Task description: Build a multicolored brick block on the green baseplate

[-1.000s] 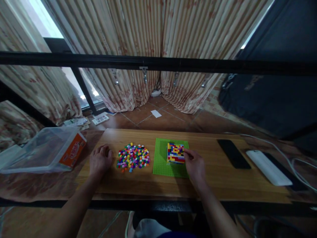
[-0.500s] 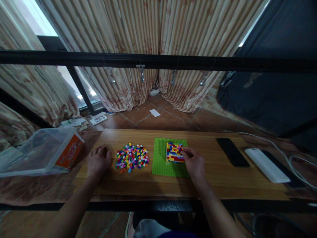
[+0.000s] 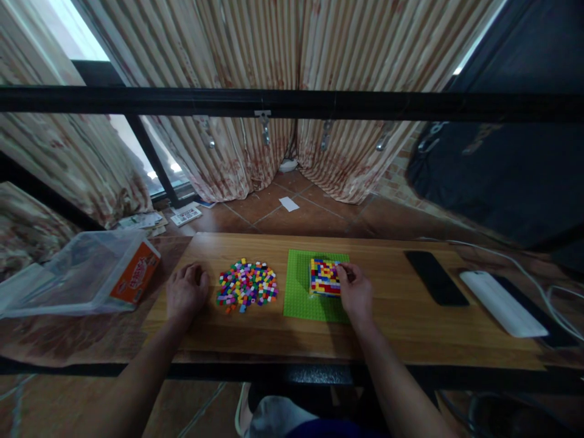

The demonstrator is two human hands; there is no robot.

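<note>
A block structure (image 3: 325,280) of toy bricks in red, yellow, blue and white stands on a green studded baseplate (image 3: 296,286). At its upper right edge, the fingertips of my right hand (image 3: 356,293) are pinched together; whatever is between them is too small to make out. My left hand (image 3: 186,292) lies palm down on the wooden board, its fingers loosely bent and holding nothing. Just right of that hand is a spread pile of loose toy bricks (image 3: 247,285) in many colours.
A clear plastic bin (image 3: 91,274) with an orange label lies at the left. On the right are a black phone (image 3: 435,278), a white oblong device (image 3: 502,304) and white cables (image 3: 524,274). A black bar (image 3: 292,103) crosses beyond the wooden board (image 3: 255,337).
The view has shifted slightly. My right fingertips remain at the right side of the brick structure, with the hand a little changed in pose. My left hand stays on the board.
</note>
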